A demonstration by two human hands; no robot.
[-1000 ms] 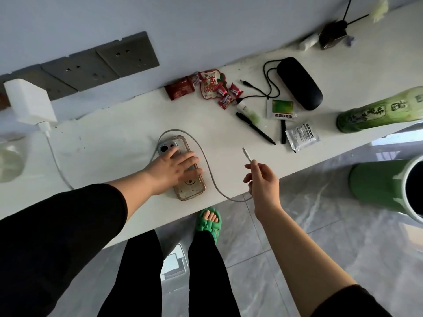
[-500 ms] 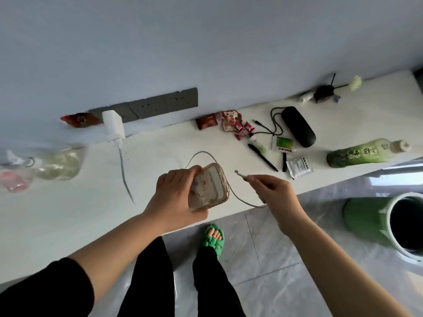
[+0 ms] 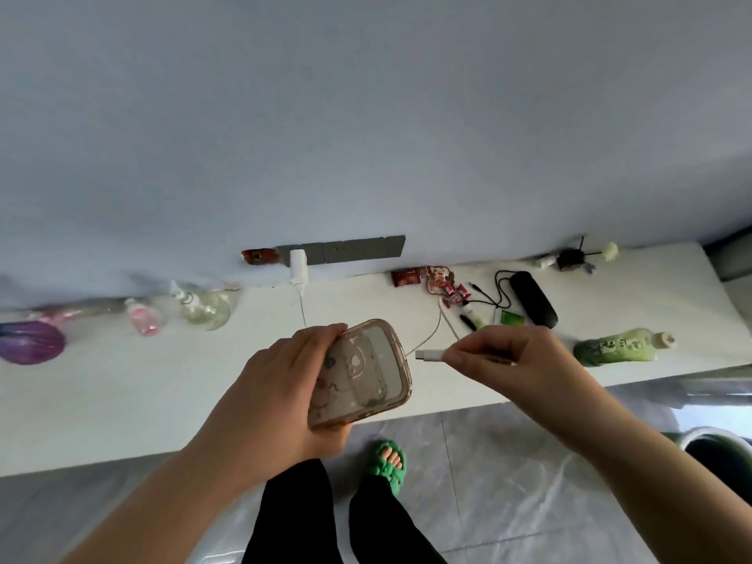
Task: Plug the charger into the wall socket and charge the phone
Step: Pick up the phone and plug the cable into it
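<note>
My left hand (image 3: 272,384) holds the phone (image 3: 360,370) in its clear, brownish case above the white counter's front edge, back side up. My right hand (image 3: 500,360) pinches the white cable plug (image 3: 429,355), whose tip points left at the phone's right edge, a short gap away. The white charger (image 3: 298,264) sits in the grey wall socket strip (image 3: 358,251) at the back. Its thin white cable (image 3: 431,333) runs over the counter to my right hand.
On the white counter (image 3: 122,392): a purple object (image 3: 28,341), a pink bottle (image 3: 142,317) and a clear bottle (image 3: 205,307) at left; snack packets (image 3: 439,280), a black case (image 3: 533,299), pens and a green drink bottle (image 3: 618,346) at right. A green bin (image 3: 720,453) stands on the floor.
My left hand has lifted the phone off the counter and turned it. My right hand has brought the cable plug close to the phone's edge. The view has pulled back and up.
</note>
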